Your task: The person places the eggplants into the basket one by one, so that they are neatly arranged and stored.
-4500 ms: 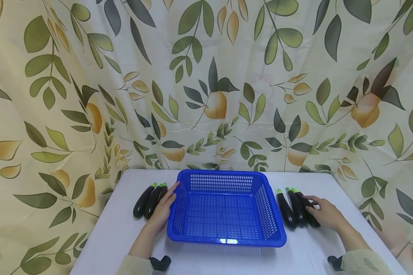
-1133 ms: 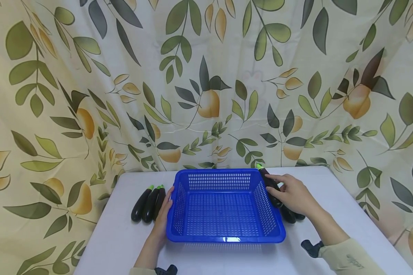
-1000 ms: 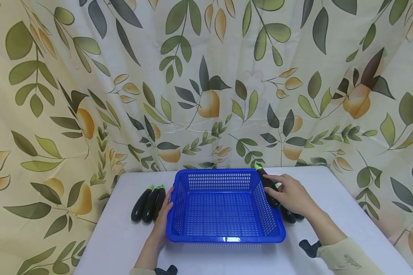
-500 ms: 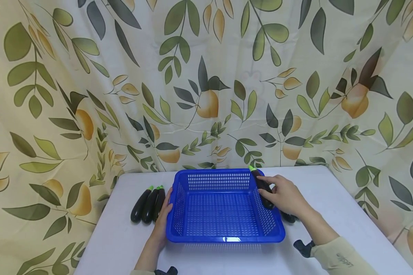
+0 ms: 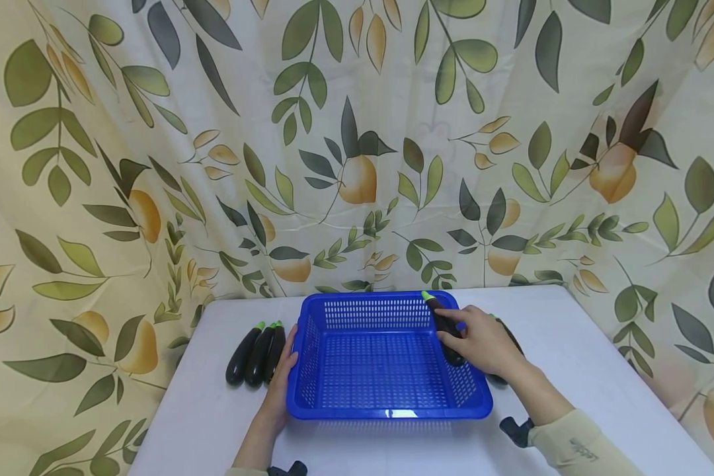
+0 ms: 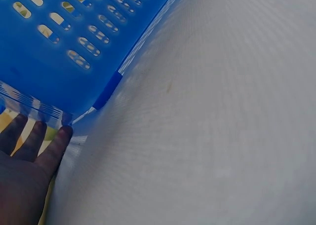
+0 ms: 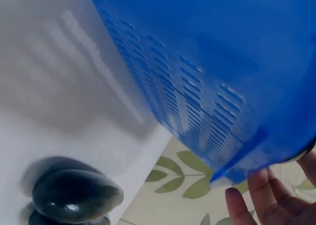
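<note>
A dark purple eggplant with a green stem end hangs over the right wall of the blue plastic basket, tilted with its stem toward the back. My right hand grips it between thumb and fingers. In the right wrist view the fingers of that hand show beyond the basket's outer wall, with most of the eggplant hidden. My left hand rests against the basket's left side, its fingers extended. The left wrist view shows those fingers at the perforated wall.
Left of the basket lie three eggplants side by side. On the right, more eggplants lie on the white-covered table, mostly hidden behind my right arm in the head view. A leaf-patterned curtain hangs behind.
My right hand has picked up an eggplant from the right-hand group and carried it leftward over the basket's right rim. The left hand stays at the basket's left side.
</note>
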{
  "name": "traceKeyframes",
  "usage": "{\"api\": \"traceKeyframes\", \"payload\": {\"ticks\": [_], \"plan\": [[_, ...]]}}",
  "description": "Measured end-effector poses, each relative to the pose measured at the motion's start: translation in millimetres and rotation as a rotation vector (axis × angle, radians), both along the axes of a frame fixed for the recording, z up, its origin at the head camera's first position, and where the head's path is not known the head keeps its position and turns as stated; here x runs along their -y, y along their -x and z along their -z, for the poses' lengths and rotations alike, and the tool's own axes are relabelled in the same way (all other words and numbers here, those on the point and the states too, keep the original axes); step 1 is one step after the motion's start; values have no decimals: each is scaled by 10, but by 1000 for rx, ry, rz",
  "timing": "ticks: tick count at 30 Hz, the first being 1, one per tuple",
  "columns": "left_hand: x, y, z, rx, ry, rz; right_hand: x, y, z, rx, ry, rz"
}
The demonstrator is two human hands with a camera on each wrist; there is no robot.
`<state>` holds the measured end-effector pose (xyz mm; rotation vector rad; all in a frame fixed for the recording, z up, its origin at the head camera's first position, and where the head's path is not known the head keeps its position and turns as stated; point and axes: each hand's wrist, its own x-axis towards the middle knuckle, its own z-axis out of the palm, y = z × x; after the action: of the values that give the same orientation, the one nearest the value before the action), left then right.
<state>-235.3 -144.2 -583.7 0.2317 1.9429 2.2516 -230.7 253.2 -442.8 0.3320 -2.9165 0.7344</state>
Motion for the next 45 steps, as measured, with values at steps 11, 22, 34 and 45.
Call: {"api": "traceKeyframes", "payload": {"ticks": [11,22,34,45], "plan": [[5,2,12,-3,7,3,56,8,72,16,-23,3],[5,6,3,-11,11,4,99,-3,167,14,-47,1],[-2,15,11,4,22,-11,167,11,331,-26,-125,4],[-1,6,2,14,29,-8,210,20,425,-57,-211,4]]}}
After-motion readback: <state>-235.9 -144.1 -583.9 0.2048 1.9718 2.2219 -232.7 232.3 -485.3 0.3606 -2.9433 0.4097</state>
